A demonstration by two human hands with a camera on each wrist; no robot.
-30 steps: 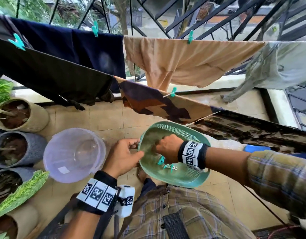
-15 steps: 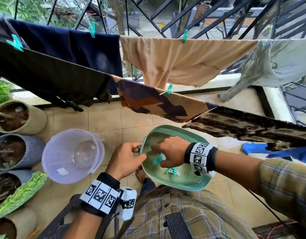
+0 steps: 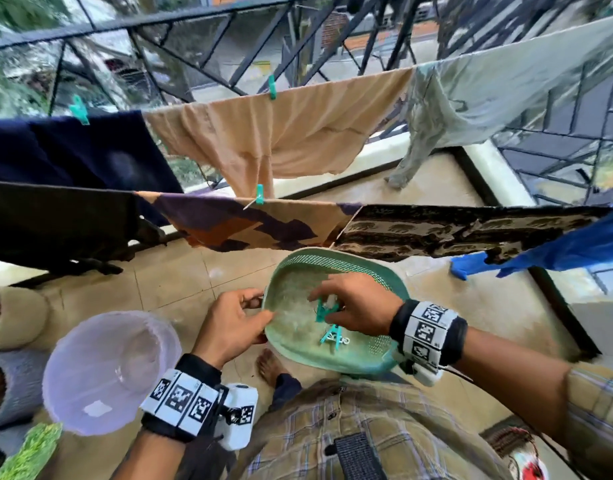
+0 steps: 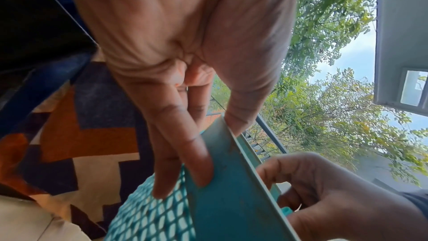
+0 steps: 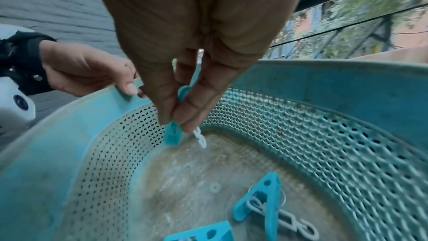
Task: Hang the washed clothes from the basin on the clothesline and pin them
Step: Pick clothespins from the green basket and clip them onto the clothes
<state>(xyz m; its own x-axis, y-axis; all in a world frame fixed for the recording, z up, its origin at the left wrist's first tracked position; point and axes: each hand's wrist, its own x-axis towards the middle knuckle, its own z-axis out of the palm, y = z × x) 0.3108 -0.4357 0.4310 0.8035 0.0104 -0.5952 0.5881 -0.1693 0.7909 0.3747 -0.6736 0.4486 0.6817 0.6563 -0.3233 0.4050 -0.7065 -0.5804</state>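
My left hand (image 3: 234, 323) grips the rim of a teal perforated peg basket (image 3: 336, 263), thumb on top (image 5: 129, 87) and fingers under the mesh (image 4: 183, 162). My right hand (image 3: 353, 308) is inside the basket, pinching a teal clothes peg (image 5: 172, 136) with a white chain link hanging from it. Two more teal pegs (image 5: 261, 199) lie on the basket floor. Above hang two clotheslines: the near one carries a black cloth, a zigzag-patterned cloth (image 3: 242, 223) with a peg (image 3: 259, 195), an elephant-print cloth (image 3: 454, 233) and a blue garment (image 3: 575, 244).
An empty translucent lilac basin (image 3: 107, 372) sits on the tiled floor at my left. Plant pots (image 3: 11, 317) stand along the left edge. The far line holds navy, tan (image 3: 274, 140) and grey clothes before a black metal railing (image 3: 229, 39). My bare foot (image 3: 268, 367) is below the basket.
My right hand has lifted a peg off the basket floor. The view has tilted, and the basket sits a little higher and more to the right.
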